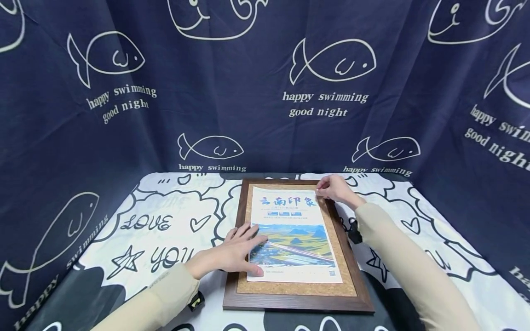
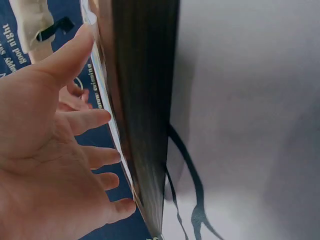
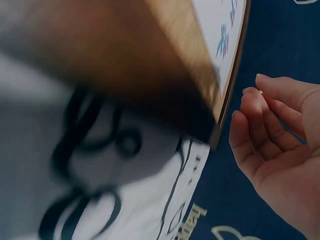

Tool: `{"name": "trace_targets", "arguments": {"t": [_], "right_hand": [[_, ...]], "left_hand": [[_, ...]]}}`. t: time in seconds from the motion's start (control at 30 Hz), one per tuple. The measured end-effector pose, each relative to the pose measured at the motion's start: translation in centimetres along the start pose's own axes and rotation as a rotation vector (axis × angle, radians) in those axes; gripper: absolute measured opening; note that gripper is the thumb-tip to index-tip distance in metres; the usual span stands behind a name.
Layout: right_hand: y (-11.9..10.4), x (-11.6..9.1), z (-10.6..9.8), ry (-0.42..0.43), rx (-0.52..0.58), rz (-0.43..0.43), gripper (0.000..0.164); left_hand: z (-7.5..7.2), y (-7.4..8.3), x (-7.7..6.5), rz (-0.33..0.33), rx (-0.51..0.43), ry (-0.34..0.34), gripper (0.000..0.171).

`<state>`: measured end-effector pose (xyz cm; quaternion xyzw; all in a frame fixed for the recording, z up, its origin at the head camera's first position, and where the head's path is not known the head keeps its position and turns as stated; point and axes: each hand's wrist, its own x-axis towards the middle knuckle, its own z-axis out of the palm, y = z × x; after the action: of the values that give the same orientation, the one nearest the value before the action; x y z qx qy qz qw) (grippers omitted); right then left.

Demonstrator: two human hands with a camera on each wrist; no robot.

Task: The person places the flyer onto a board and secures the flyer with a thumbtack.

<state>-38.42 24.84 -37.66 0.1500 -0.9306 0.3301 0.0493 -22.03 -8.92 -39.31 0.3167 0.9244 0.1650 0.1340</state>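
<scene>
A printed poster (image 1: 290,214) with blue Chinese characters and a landscape picture lies on a brown-framed cork board (image 1: 298,288). My left hand (image 1: 236,250) rests on the poster's left edge, fingers spread. In the left wrist view, the fingertips of that hand (image 2: 55,145) touch the sheet beside the dark wooden frame (image 2: 142,115). At the poster's top right corner is my right hand (image 1: 336,188). Its thumb and index finger pinch a tiny pale pin-like thing (image 3: 260,92), mostly hidden by the fingertips. The right wrist view shows the other fingers of this hand (image 3: 285,135) curled.
The board lies on a white cloth (image 1: 182,202) with black drawings and lettering. Behind it hangs a dark blue curtain (image 1: 256,101) printed with white fish. Dark straps (image 1: 196,301) show at both wrists.
</scene>
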Motion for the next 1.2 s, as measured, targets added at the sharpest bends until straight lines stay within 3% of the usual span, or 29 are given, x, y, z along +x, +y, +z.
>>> {"name": "trace_targets", "arguments": {"t": [0.1, 0.3, 0.67, 1.07, 1.2], "right_hand": [[-1.0, 1.2, 1.3, -0.012, -0.003, -0.004, 0.009], [-2.9, 3.0, 3.3, -0.045, -0.025, 0.046, 0.008], [-4.2, 4.6, 6.0, -0.086, -0.091, 0.032, 0.005], [-4.9, 4.7, 6.9, -0.089, -0.075, 0.106, 0.006], [-4.9, 5.1, 7.1, -0.092, -0.091, 0.091, 0.006]], "left_hand": [[0.1, -0.2, 0.0, -0.009, 0.003, -0.028, 0.085], [0.1, -0.3, 0.1, -0.006, 0.011, -0.017, 0.086], [0.3, -0.1, 0.0, -0.015, 0.002, -0.021, 0.085], [0.4, 0.0, 0.1, -0.035, 0.025, -0.016, 0.086], [0.3, 0.1, 0.1, -0.04, 0.04, -0.01, 0.086]]}}
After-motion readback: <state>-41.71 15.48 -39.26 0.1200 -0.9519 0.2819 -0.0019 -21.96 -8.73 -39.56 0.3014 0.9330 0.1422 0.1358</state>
